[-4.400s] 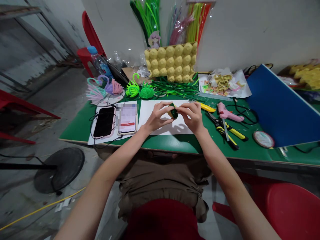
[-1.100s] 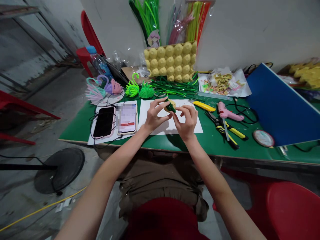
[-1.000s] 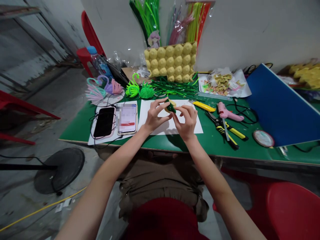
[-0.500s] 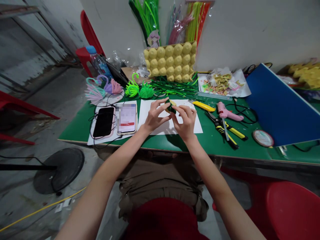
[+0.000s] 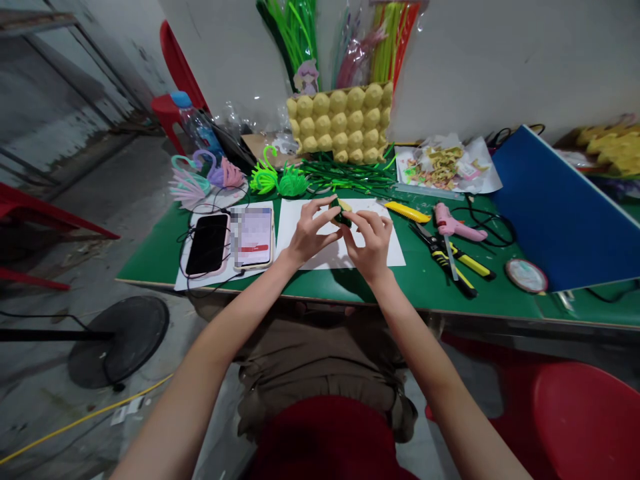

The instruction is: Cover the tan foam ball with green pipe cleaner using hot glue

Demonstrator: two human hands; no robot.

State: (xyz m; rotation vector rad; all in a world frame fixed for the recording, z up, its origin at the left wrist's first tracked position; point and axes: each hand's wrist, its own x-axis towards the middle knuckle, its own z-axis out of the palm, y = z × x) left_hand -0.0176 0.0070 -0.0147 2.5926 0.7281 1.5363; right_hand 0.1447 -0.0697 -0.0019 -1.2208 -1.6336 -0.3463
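Observation:
Between my two hands is a small dark green and pale yellow craft piece, partly covered by fingers. My left hand pinches it from the left, and my right hand grips its right side with thumb and fingers. Both hands are just above a white sheet of paper on the green table. A yellow utility knife lies right of the paper. Beyond it are a pink glue gun and black-and-yellow pliers.
Two phones with cables lie at left. Behind stand pipe-cleaner swans, green pipe cleaners and a yellow egg carton. A paper with scraps, a blue board and a tape roll are at right.
Almost nothing differs. Both hands keep their hold on the green and yellow piece, which looks slightly turned between the fingertips.

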